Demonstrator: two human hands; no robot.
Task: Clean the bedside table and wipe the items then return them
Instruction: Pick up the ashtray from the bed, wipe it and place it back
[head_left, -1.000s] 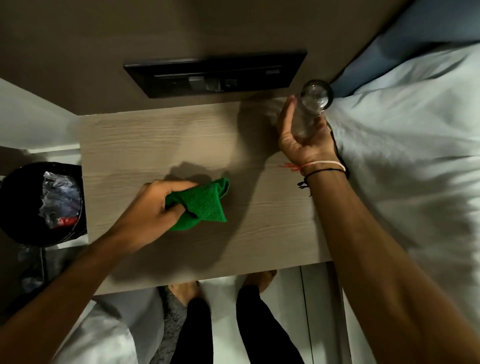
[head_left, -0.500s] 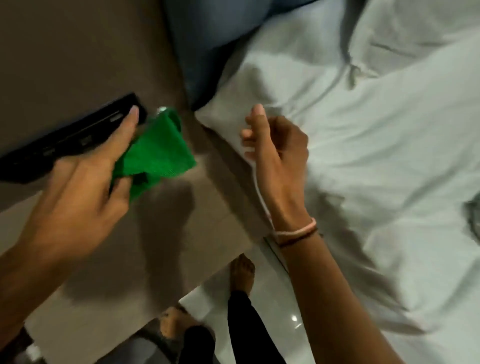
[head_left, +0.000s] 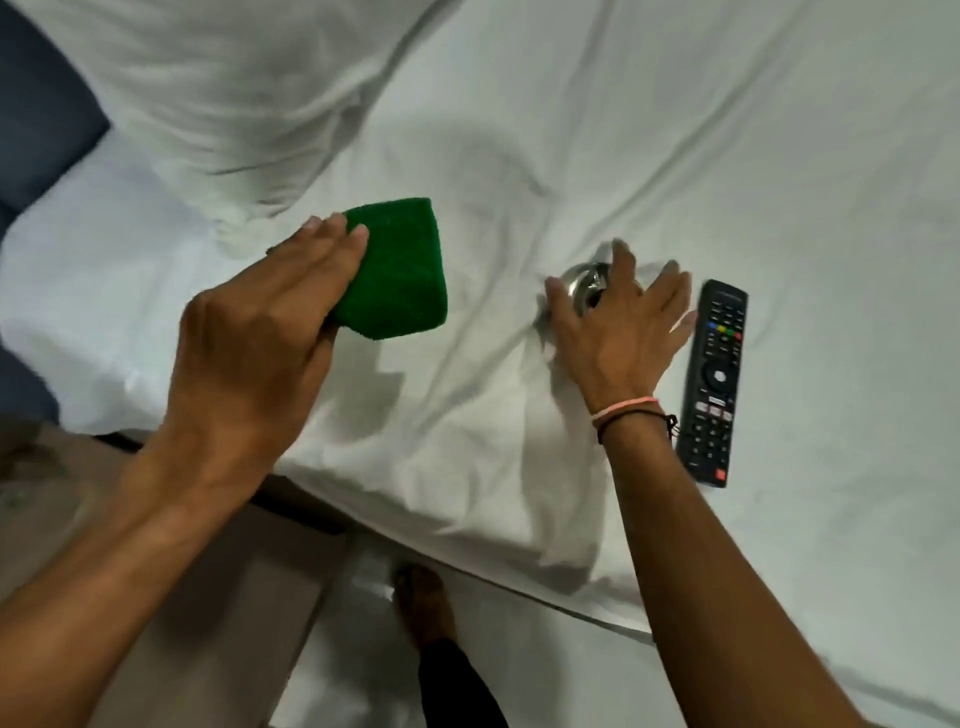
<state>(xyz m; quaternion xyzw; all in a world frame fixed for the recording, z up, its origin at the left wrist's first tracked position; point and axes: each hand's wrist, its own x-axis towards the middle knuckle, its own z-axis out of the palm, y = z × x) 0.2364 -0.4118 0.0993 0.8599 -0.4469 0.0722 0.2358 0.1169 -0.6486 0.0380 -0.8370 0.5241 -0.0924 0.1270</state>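
My left hand (head_left: 260, 358) grips a folded green cloth (head_left: 400, 270) and holds it over the white bed sheet (head_left: 571, 130). A clear drinking glass (head_left: 584, 283) lies on the sheet, mostly hidden under my right hand (head_left: 618, 332). That hand is over the glass with its fingers spread, thumb to the left of it; the fingers are blurred and not closed round it. A black remote control (head_left: 714, 379) lies on the sheet just right of my right hand. The wooden bedside table (head_left: 47, 467) shows only as a corner at the lower left.
A white pillow (head_left: 234, 104) lies at the upper left against a blue headboard (head_left: 36, 104). The bed's edge runs diagonally across the bottom. My bare foot (head_left: 423, 597) stands on the pale floor (head_left: 337, 675) between bed and table.
The view has swung from the bedside table to the bed. My right hand left the glass it set on the table and reached to another glass on the sheet. The cloth came along in my left hand.
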